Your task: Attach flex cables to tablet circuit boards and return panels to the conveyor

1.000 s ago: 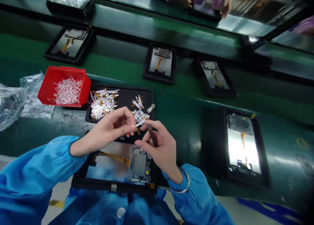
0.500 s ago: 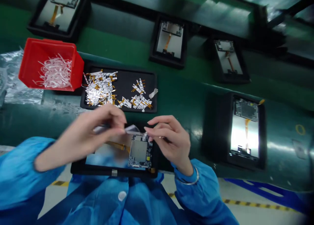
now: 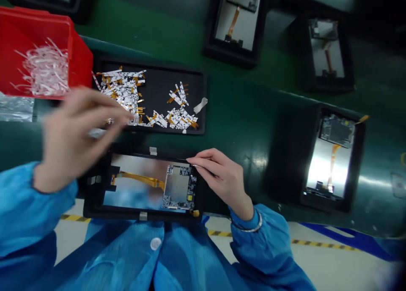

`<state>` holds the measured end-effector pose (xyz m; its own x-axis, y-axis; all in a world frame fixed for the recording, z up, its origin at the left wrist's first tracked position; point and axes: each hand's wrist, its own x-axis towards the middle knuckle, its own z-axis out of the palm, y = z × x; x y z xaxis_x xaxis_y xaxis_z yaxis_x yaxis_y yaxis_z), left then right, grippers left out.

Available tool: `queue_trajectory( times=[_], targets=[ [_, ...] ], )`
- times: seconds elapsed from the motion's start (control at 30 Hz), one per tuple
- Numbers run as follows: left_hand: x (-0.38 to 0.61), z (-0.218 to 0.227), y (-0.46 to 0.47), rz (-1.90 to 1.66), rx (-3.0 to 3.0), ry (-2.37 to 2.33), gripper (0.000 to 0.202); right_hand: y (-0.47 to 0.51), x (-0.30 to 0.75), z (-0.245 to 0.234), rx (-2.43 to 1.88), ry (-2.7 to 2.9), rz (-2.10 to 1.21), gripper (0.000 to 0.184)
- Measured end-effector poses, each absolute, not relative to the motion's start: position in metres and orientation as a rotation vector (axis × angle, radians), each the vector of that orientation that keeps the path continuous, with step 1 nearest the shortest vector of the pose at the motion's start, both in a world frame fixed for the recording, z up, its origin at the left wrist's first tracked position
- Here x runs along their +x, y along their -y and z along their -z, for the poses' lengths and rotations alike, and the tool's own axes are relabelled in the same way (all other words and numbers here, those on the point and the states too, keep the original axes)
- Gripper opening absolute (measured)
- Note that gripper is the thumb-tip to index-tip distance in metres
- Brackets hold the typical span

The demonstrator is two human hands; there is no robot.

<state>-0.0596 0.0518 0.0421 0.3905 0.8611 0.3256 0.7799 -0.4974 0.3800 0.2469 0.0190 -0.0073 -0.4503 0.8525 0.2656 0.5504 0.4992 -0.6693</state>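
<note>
My left hand (image 3: 80, 134), blurred by motion, is over the front left of the black tray (image 3: 158, 79). Its thumb and fingertips come together; anything between them is too smeared to make out. At the upper right corner of a circuit board (image 3: 177, 187), my right hand (image 3: 220, 172) has its fingertips pinched. Something small and pale shows at those tips, but its kind is unclear. The board lies on the bright back of a display panel (image 3: 133, 200) in a black frame (image 3: 111, 213). An orange flex cable (image 3: 136, 177) runs leftward from the board.
White strips with orange ends (image 3: 122, 90) lie in several heaps in the tray. At left, a red bin (image 3: 80, 67) contains white-pink scraps (image 3: 47, 69). More framed panels stand beyond and at right, the nearest being a panel (image 3: 330, 162) on the green table (image 3: 253, 134).
My left hand has moved left and up, off the panel toward the tray. The clear film seen over the panel is no longer there. My right hand stays at the board's corner.
</note>
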Motion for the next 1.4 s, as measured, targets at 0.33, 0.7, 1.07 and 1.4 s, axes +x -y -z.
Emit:
queue_trajectory(
  times=[0.33, 0.7, 1.07, 1.4],
  targets=[
    [-0.007, -0.005, -0.031, -0.636, 2.435, -1.082, 0.017, -0.019, 0.250, 0.008, -1.160, 2.138, -0.727, 0.020],
    [-0.007, -0.004, -0.029, -0.609, 2.423, -1.056, 0.020, -0.020, 0.245, 0.007, -1.168, 2.188, -0.767, 0.023],
    [-0.001, -0.007, -0.026, -0.464, 2.740, -0.871, 0.025, -0.023, 0.251, -0.018, -1.380, 2.481, -0.791, 0.025],
    [0.012, -0.018, -0.033, -0.381, 2.703, -0.839, 0.027, -0.027, 0.274, -0.027, -1.311, 1.781, -1.080, 0.017]
  ],
)
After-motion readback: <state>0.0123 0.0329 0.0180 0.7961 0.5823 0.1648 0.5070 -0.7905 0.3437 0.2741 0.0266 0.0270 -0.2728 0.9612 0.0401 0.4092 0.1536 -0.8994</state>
